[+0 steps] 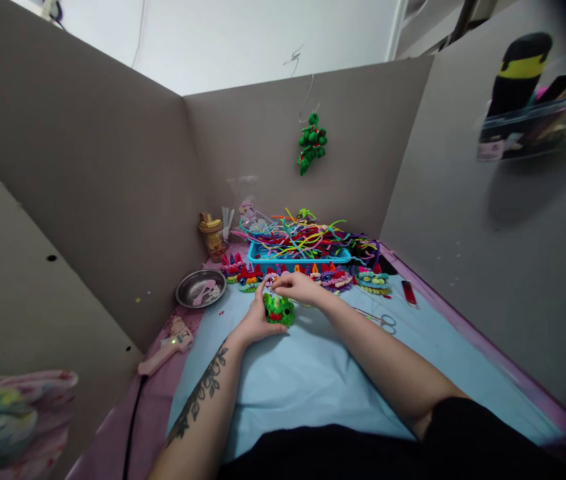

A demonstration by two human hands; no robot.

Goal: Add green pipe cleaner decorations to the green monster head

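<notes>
A small green pipe-cleaner figure (279, 310) with red and white details sits on the light blue cloth (307, 380). My left hand (257, 319) grips it from the left, fingers curled round its side. My right hand (297, 287) hovers just above and behind the figure, its fingers pinched together at the top of it; what they pinch is too small to make out.
A blue tray (299, 256) of several coloured pipe cleaners stands behind, with a row of finished colourful figures (335, 277) before it. A metal bowl (201, 288), pink glue gun (165, 352), jar (213, 237), scissors (381, 321) and red lighter (409, 292) lie around. Cardboard walls enclose the desk; a green ornament (311, 144) hangs behind.
</notes>
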